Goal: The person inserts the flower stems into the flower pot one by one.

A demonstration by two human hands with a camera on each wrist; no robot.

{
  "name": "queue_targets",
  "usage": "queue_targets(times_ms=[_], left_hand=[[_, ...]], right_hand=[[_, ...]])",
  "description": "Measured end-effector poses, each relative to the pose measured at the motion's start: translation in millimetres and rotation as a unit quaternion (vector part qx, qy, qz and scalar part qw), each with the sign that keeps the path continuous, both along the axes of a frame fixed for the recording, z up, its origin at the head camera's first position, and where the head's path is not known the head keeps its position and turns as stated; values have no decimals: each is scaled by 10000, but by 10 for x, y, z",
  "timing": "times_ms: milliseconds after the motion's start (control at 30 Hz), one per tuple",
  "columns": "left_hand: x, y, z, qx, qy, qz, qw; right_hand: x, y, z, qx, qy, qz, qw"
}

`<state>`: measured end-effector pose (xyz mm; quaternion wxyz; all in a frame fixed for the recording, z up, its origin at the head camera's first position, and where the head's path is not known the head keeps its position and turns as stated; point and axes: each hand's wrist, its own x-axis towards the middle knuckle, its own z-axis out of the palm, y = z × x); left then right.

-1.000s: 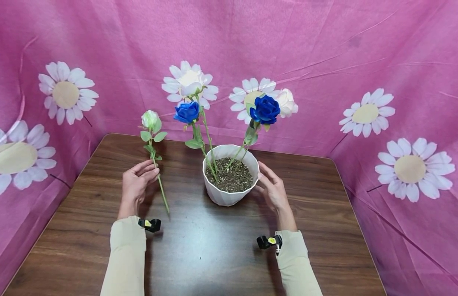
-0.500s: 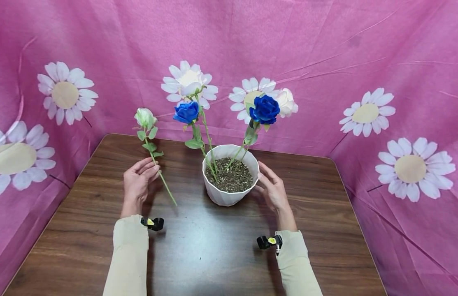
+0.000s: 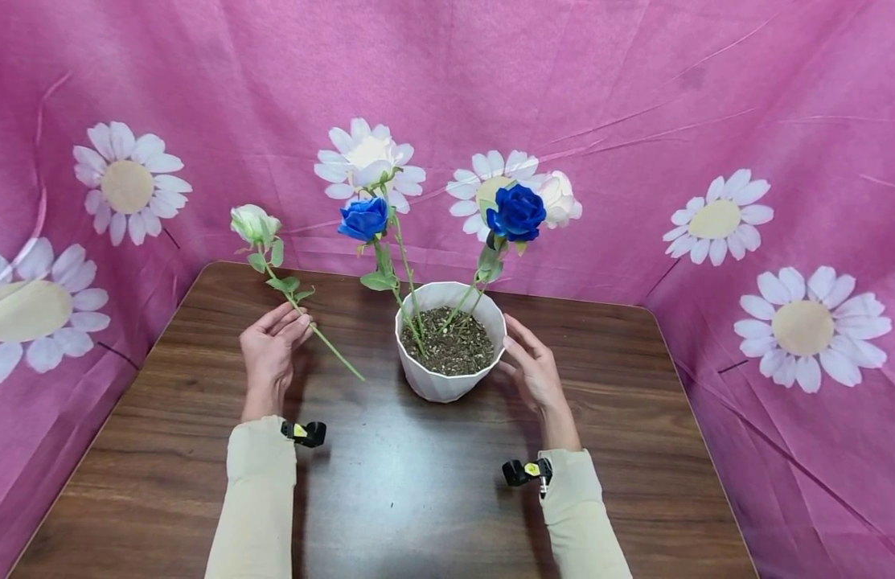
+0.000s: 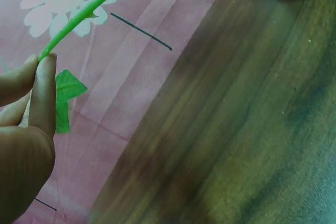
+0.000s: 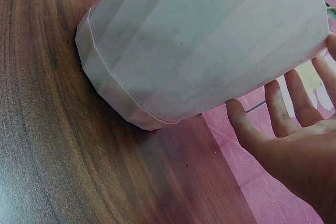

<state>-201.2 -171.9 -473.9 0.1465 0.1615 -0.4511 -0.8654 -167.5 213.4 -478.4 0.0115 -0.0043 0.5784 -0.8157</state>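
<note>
My left hand (image 3: 270, 350) pinches the green stem of a pale green-white rose (image 3: 254, 225) between thumb and fingers. The bloom leans to the upper left, while the bare stem end slants toward the pot, apart from it. In the left wrist view the fingertips hold the stem (image 4: 89, 13). A white faceted pot (image 3: 436, 387) filled with dark soil (image 3: 457, 346) stands to the right. My right hand (image 3: 537, 374) rests its fingertips against the pot's right side; the right wrist view shows those fingers extended along the pot wall (image 5: 210, 40).
Two blue roses, a left one (image 3: 364, 219) and a right one (image 3: 517, 213), stand in the soil with a white rose (image 3: 375, 165) and a pinkish-white rose (image 3: 560, 199). A pink daisy-print cloth (image 3: 606, 80) encloses the wooden table (image 3: 404, 498).
The rose in my left hand has tilted: its bloom swung left and its stem end rose toward the pot. My right hand and the pot have stayed in place.
</note>
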Motion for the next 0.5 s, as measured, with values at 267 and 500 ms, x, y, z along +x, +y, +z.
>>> queue_targets(times_ms=[267, 500], left_hand=[[-13, 42, 119, 286, 694, 424, 9963], [-17, 105, 236, 188, 1100, 488, 9926]], right_hand=[[1, 5, -6, 62, 40, 21, 10000], [3, -7, -3, 15, -3, -21, 10000]])
